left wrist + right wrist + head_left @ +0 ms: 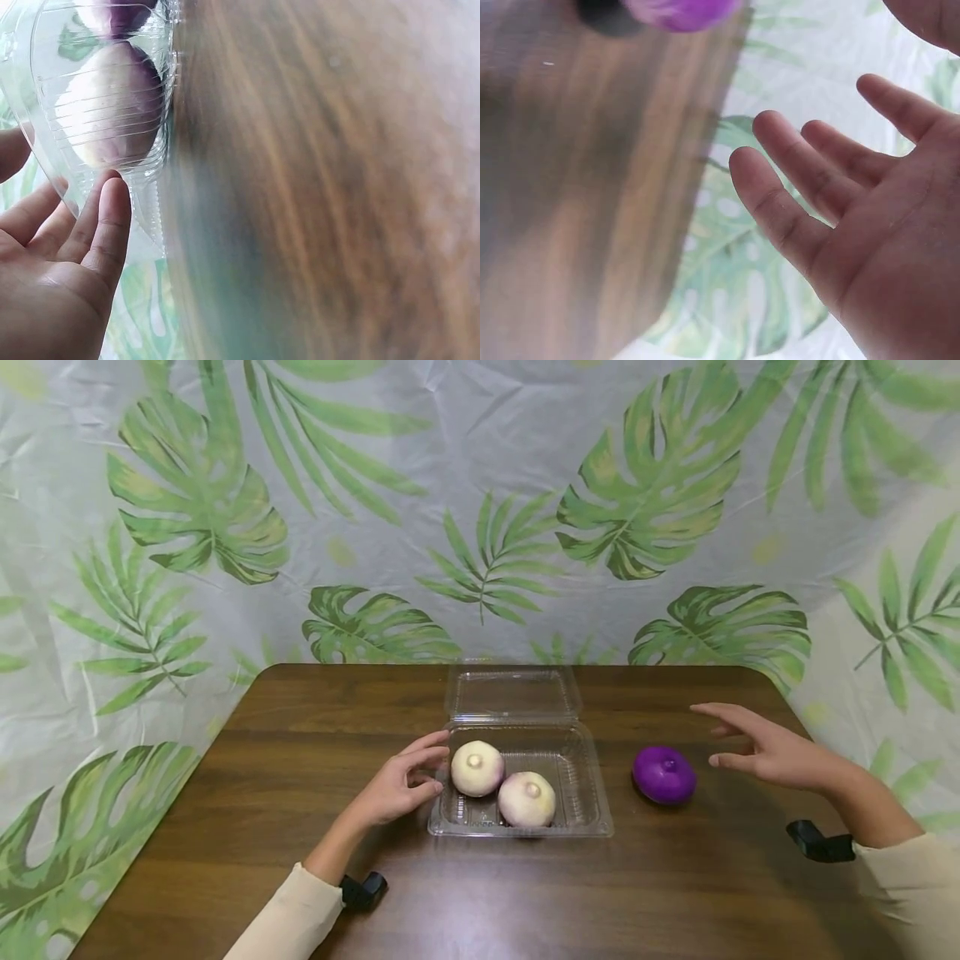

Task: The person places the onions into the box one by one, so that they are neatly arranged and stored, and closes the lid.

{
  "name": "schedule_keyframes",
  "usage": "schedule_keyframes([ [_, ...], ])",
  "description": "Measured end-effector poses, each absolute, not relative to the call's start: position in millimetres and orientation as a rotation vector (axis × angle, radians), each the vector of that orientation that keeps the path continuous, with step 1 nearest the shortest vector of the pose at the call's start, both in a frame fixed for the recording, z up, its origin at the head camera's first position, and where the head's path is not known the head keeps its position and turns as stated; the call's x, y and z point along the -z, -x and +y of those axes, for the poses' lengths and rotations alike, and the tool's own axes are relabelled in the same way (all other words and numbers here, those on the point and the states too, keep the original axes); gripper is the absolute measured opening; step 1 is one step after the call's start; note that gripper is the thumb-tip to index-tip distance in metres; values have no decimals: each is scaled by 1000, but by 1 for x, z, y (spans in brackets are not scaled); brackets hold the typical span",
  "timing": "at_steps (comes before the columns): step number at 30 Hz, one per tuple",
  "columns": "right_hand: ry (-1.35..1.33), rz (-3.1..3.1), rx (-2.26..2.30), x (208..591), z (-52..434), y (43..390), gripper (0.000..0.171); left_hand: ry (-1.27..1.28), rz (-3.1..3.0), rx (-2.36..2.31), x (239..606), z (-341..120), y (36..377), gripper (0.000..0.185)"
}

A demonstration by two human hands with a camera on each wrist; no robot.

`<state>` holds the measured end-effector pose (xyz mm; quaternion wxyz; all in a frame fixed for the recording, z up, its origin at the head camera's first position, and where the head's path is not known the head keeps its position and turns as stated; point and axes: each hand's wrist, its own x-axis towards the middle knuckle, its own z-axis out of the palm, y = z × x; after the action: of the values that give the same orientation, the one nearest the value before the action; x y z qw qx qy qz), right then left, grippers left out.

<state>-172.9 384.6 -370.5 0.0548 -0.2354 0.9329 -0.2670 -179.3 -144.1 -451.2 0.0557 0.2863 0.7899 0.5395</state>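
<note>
A clear plastic clamshell box (585, 785) stands on the table with its lid (513, 693) raised at the back. Inside sit two white, purple-tinged turnips (477, 768), side by side, both showing a stem knob. My left hand (393, 785) is at the box's left side, fingers spread loosely and fingertips right at the wall; in the left wrist view one turnip (112, 105) shows through the ribbed plastic. Right of the box lies a bright purple round vegetable (664, 775) with a small knob. My right hand (772, 752) hovers to its right, fingers extended, holding nothing.
The dark wooden table (300, 718) has its back edge just behind the raised lid. A leaf-printed cloth (487, 527) hangs behind and along the sides. Each wrist wears a black strap with a camera mount (365, 891).
</note>
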Motion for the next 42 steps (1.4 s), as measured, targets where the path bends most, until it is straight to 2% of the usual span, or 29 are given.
schedule_keyframes([
  [12, 658, 2728, 865, 396, 387, 169, 74, -848, 2416, -1625, 449, -144, 176, 52],
  [42, 652, 2654, 924, 412, 368, 170, 83, -831, 2408, -1609, 449, -146, 175, 54],
])
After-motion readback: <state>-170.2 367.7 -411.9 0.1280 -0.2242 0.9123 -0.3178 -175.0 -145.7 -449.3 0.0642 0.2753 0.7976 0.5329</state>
